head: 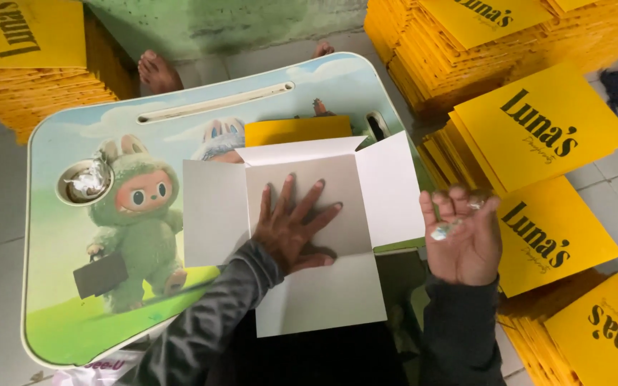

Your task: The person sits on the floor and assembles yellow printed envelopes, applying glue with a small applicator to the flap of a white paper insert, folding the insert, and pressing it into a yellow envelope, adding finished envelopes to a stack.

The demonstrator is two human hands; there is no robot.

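Looks like the box-folding stage: left hand (291, 229) is spread flat, fingers splayed, pressing the middle panel of the unfolded white box blank (302, 229) onto the cartoon lap table (109, 236). Right hand (463, 239) hovers palm-up at 3 o'clock, fingers loosely curled round a small crumpled shiny bit (443, 230). Next I'd guess the flaps get lifted along the creases. The blank's near flap overhangs the table edge at 6 o'clock; yellow card stacks (538, 136) crowd 1 to 4 o'clock.
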